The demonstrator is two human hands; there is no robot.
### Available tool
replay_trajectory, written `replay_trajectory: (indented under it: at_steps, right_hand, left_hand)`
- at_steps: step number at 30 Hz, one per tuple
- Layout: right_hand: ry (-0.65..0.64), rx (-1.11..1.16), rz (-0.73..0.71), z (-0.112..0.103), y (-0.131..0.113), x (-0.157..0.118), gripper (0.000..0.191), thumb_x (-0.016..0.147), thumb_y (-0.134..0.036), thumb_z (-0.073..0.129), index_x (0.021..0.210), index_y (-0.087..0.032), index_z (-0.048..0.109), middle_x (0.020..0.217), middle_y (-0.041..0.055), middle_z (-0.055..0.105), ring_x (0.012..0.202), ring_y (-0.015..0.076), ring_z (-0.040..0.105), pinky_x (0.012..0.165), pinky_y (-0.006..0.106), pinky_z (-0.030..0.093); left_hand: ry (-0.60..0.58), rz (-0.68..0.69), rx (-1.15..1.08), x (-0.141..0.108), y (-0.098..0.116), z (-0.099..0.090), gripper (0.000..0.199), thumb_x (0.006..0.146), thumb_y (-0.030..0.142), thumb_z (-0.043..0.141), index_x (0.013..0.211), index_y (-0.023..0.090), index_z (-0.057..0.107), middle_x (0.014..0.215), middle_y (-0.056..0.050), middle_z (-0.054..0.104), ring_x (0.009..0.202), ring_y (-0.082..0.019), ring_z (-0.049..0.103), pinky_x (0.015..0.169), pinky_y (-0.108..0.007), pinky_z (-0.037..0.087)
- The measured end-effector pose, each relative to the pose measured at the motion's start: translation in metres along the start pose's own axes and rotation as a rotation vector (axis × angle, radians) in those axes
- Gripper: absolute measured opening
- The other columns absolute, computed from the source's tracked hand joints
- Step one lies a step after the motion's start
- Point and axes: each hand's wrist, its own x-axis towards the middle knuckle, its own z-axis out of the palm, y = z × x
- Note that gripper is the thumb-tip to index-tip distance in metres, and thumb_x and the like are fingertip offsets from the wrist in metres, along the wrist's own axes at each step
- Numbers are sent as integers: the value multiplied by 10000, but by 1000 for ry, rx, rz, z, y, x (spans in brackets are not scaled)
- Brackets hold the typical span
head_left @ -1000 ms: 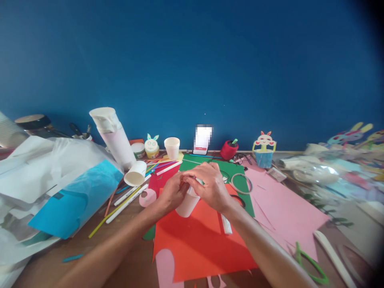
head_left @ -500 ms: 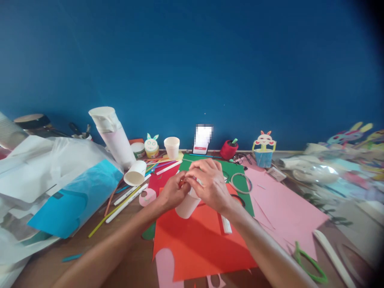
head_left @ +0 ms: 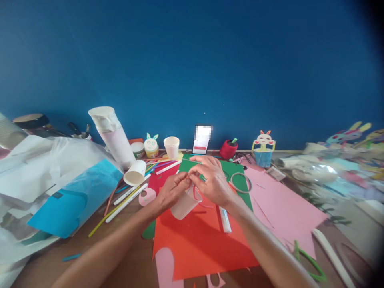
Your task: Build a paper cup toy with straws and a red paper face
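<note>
Meeting at the fingertips above a tilted white cup [head_left: 181, 209], the left hand [head_left: 176, 188] and right hand [head_left: 213, 178] are curled inward; what they pinch cannot be told. A pink-red strip [head_left: 196, 194] shows at the cup's mouth. This cup is over the orange sheet [head_left: 207, 248], toward its far left corner. Farther left, another paper cup [head_left: 135, 173] lies on its side. Near the far edge of the table [head_left: 132, 268] sit nested cups [head_left: 172, 149], a red pot [head_left: 227, 150] with a green piece [head_left: 234, 141] in it, and a blue cup [head_left: 263, 158] bearing a rabbit figure [head_left: 264, 138].
</note>
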Motion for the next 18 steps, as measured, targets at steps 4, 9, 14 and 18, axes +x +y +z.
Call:
replay_trajectory:
  at_steps: [4, 9, 14, 18]
  right_hand:
    - [-14, 30, 8, -1, 2, 0, 90, 788, -206, 516, 790, -218, 605, 1125, 31, 549, 1033, 213, 449, 888, 391, 300]
    - [-31, 123, 38, 2, 7, 0, 92, 778, -214, 520, 777, -220, 612, 1094, 31, 566, 1027, 204, 467, 887, 388, 315]
    - [-50, 323, 109, 5, 12, 1, 136, 762, -225, 538, 874, -227, 616, 1040, 30, 597, 995, 186, 507, 890, 354, 342]
    - [-80, 568, 234, 2, 17, 2, 251, 802, -277, 487, 1034, -229, 572, 1038, 26, 599, 972, 171, 533, 837, 296, 392]
  left_hand:
    - [-3, 7, 16, 0, -1, 1, 256, 824, 359, 416, 686, 150, 464, 633, 31, 397, 597, -97, 362, 533, -208, 280]
    - [-11, 22, 25, 0, -1, 2, 265, 834, 345, 402, 669, 148, 465, 608, 39, 384, 572, -88, 346, 524, -200, 271]
    - [3, 0, -20, 1, -3, 4, 273, 834, 371, 402, 738, 146, 523, 640, 24, 447, 587, -96, 384, 538, -202, 293]
    - [27, -34, -60, 1, -3, 4, 290, 824, 396, 418, 746, 147, 544, 634, 18, 472, 572, -99, 399, 533, -205, 300]
